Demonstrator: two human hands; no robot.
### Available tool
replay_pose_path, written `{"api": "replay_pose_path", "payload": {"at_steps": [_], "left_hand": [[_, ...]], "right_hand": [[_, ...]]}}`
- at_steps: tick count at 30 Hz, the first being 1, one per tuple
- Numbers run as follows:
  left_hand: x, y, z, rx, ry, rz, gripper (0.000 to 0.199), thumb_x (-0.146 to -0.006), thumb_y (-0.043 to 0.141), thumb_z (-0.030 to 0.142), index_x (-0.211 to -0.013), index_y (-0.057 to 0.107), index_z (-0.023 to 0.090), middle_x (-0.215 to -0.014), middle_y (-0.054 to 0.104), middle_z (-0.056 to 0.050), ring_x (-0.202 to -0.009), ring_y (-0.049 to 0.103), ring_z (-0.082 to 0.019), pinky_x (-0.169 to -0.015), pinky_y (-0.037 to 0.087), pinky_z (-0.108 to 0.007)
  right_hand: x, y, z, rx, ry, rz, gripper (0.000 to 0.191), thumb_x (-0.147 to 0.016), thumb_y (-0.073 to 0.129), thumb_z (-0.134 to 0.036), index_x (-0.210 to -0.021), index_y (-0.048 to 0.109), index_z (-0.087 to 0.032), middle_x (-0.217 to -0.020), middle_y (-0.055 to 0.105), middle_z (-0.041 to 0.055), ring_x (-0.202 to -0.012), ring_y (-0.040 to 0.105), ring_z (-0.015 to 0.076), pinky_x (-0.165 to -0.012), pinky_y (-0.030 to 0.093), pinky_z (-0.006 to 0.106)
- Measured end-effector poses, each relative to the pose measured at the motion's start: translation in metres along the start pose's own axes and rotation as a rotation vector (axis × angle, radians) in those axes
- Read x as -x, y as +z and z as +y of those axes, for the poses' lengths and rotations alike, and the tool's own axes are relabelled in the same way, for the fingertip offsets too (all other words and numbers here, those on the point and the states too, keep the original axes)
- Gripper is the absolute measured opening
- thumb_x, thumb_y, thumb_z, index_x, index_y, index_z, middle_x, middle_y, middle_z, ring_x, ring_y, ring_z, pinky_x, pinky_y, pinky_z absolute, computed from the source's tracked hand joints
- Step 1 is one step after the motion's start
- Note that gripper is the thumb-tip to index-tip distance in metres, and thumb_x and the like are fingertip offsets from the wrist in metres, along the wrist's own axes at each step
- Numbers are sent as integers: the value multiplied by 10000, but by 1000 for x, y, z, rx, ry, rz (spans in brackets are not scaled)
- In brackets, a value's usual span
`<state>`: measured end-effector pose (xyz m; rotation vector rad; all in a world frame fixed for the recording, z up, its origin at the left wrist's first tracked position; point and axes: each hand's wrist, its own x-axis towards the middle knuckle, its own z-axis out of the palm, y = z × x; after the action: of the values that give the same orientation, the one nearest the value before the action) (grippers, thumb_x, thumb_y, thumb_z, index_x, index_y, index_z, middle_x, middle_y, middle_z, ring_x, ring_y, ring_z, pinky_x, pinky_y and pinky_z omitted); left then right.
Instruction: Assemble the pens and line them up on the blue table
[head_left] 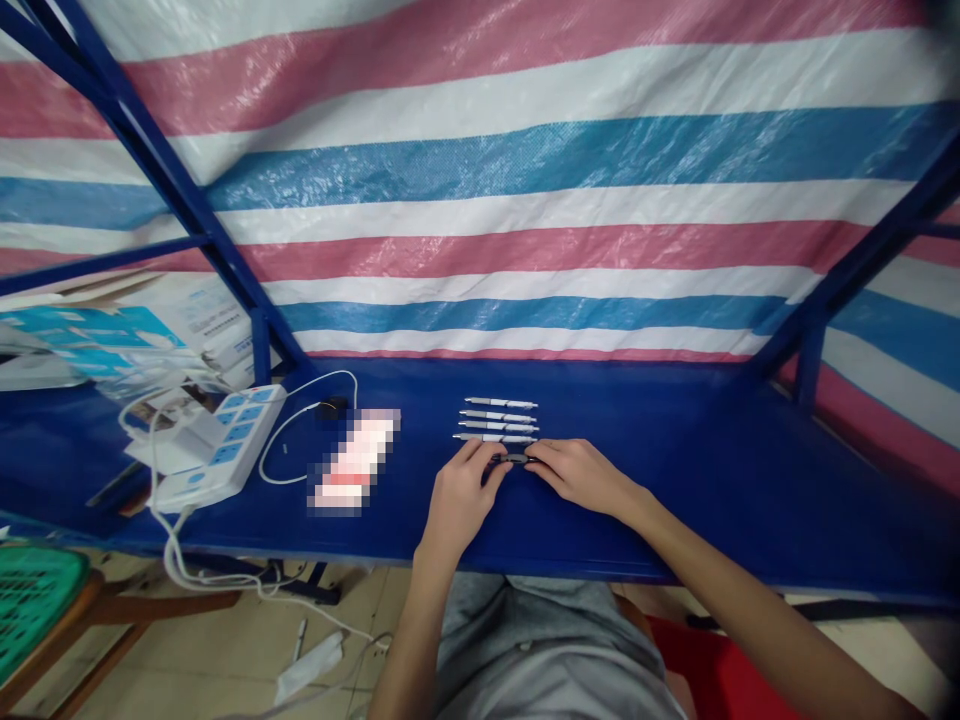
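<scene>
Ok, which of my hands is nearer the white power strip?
Left. Your left hand is to the right of the white power strip; your right hand is farther right, beyond the left one.

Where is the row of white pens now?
In the head view, the white pens lie on the table, right of the power strip, just beyond the left hand and right hand.

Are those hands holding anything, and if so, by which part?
Yes, a slim dark object, perhaps a pen: the left hand pinches it near its left end, the right hand near its right, the middle showing between them.
</scene>
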<state>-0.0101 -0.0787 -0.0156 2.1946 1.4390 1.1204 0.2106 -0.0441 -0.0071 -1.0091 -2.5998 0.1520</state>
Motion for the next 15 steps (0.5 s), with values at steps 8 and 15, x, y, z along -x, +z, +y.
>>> {"api": "replay_pose_path", "payload": {"at_steps": [8, 15], "left_hand": [[1, 0, -1, -29, 11, -6, 180, -1020, 538, 337, -991, 678, 227, -919, 688, -22, -823, 667, -173, -768, 507, -287], [0, -1, 2, -102, -17, -20, 363, -1054, 452, 377, -786, 623, 201, -751, 626, -16, -691, 617, -160, -658, 446, -268]], "right_hand": [[0, -1, -1, 4, -3, -4, 196, -1073, 466, -261, -1084, 643, -176, -977, 718, 72, -855, 699, 222, -726, 505, 300], [0, 0, -1, -15, -3, -18, 194, -1072, 469, -270, -1112, 636, -180, -1000, 716, 73, -880, 702, 227, -754, 521, 307]]}}
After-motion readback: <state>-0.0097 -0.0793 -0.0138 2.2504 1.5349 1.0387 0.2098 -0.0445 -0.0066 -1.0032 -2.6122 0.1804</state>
